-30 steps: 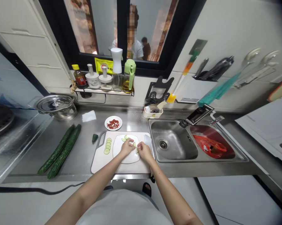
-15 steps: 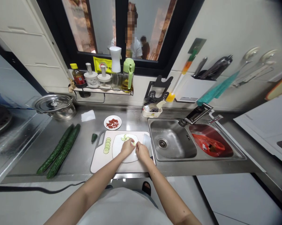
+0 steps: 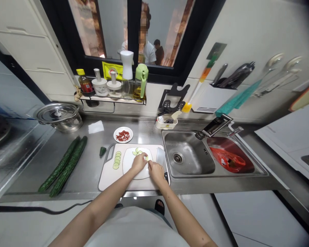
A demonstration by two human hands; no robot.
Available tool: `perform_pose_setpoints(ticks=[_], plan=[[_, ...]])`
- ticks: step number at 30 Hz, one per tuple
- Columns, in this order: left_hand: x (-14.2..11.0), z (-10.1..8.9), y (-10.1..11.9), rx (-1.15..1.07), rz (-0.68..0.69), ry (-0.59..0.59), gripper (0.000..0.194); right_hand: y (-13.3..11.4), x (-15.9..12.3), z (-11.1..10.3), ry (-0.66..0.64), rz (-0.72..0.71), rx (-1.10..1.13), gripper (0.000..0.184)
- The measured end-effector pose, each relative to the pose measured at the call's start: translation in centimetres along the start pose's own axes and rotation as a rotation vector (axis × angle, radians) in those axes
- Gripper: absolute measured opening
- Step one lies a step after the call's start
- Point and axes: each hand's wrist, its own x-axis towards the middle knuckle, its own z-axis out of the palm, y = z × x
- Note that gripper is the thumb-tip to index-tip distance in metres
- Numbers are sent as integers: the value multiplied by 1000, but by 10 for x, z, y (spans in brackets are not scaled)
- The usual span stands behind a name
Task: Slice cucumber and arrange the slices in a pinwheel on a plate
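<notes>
Over a white plate (image 3: 130, 169) my left hand (image 3: 139, 162) pinches a pale green cucumber slice (image 3: 146, 158). My right hand (image 3: 156, 172) is closed beside it, its fingertips close to the slice; what they hold, if anything, is too small to make out. Several cut cucumber pieces (image 3: 137, 151) lie at the far side of the plate. Beneath it is a pale cutting board (image 3: 109, 176), with a row of overlapping cucumber slices (image 3: 117, 160) left of the plate. A knife (image 3: 160, 156) lies along the board's right side, partly hidden by my right hand.
Two whole cucumbers (image 3: 69, 166) and a cucumber end (image 3: 102, 151) lie left of the board. Behind it stands a small plate of red pieces (image 3: 123, 135). A lidded pot (image 3: 60, 116) is at the back left; a steel sink (image 3: 187, 154) adjoins on the right.
My right hand has shifted slightly down and its fingertips have drawn back a little from the left hand's. My left hand stays over the plate with the slice.
</notes>
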Motion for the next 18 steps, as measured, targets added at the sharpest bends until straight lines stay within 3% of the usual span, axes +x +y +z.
perform_pose_setpoints(ticks=[7, 18], plan=[[-2, -1, 0, -10, -10, 16, 31, 0, -7, 5, 60, 16, 20, 27], [-3, -2, -1, 105, 89, 12, 28, -3, -6, 2, 23, 57, 19, 29]])
